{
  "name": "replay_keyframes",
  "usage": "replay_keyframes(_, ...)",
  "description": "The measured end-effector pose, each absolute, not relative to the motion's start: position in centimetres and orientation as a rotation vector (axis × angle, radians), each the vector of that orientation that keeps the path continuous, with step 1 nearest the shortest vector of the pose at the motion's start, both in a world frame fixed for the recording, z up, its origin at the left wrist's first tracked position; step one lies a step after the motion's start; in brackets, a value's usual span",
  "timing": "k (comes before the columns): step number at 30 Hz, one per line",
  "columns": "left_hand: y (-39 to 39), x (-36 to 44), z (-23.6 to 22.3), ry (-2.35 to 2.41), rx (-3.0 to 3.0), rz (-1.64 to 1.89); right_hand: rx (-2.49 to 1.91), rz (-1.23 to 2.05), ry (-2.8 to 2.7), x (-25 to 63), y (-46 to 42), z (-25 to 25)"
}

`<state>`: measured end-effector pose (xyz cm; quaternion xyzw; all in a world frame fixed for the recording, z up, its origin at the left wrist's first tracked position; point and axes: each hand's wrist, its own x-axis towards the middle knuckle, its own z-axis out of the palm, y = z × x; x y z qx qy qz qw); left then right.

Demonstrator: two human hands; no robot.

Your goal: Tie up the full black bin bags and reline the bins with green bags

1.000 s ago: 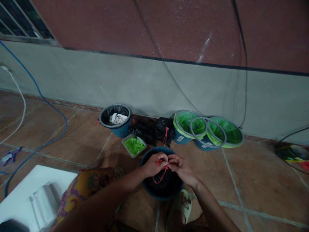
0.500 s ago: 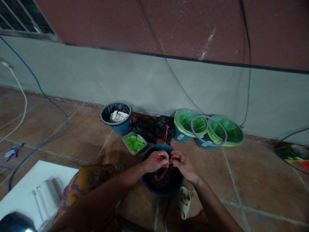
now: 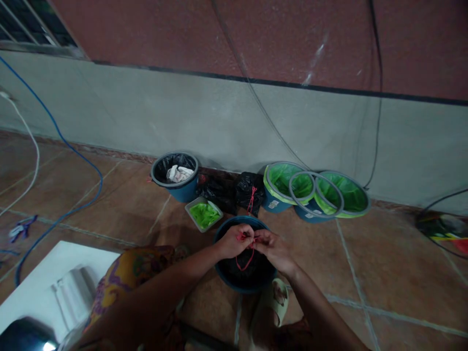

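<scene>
My left hand (image 3: 237, 241) is closed on a thin red string (image 3: 245, 265), which hangs down in a loop below the fingers. Close against it, my right hand (image 3: 272, 248) pinches the same string with thumb and fingertips. Both hands are over a dark blue bucket (image 3: 223, 280) with black plastic inside. Behind the bucket stands a black plastic bag (image 3: 245, 190) with red string at its front. Left of that lies another black bag (image 3: 219, 194). A shallow tray (image 3: 204, 214) of bright green plastic pieces sits just left of the bucket.
Along the wall, a blue bin (image 3: 183, 190) lined in black holds white crumpled paper. Two green-lined bins (image 3: 278, 202) stand to the right, with grey rings on top. A blue cable (image 3: 89, 165) runs over the floor. A white board (image 3: 66, 258) lies at lower left.
My right hand has come in against the left, its fingers now pinching the red string. The string loop still hangs over the bucket. The view has shifted slightly.
</scene>
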<state>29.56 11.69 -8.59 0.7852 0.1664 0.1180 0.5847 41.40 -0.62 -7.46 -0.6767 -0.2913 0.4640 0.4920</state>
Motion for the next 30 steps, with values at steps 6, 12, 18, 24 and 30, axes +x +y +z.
replay_keyframes(6, 11.3, 29.4, -8.5, 0.357, 1.909, 0.274, -2.138, 0.753, -1.014, 39.9, -0.7, -7.2)
replay_keyframes(12, 11.1, 29.2, -8.4, 0.337, 1.982, 0.271, -2.295, 0.547, -1.03, 38.9, -0.9, -8.0)
replay_keyframes(18, 11.5, 29.1, -8.0, 0.349, 1.979, 0.266, -1.837, 1.154, -0.646, 40.8, -1.2, -8.2)
replay_keyframes(24, 11.8, 28.9, -7.4, 0.321, 1.945, 0.236, -1.588, 1.444, -0.435, 42.4, -1.9, -7.3)
replay_keyframes(30, 12.0, 29.0, -7.2, 0.29, 1.929, 0.247, -1.551, 1.448, -0.397, 42.6, -2.0, -7.4)
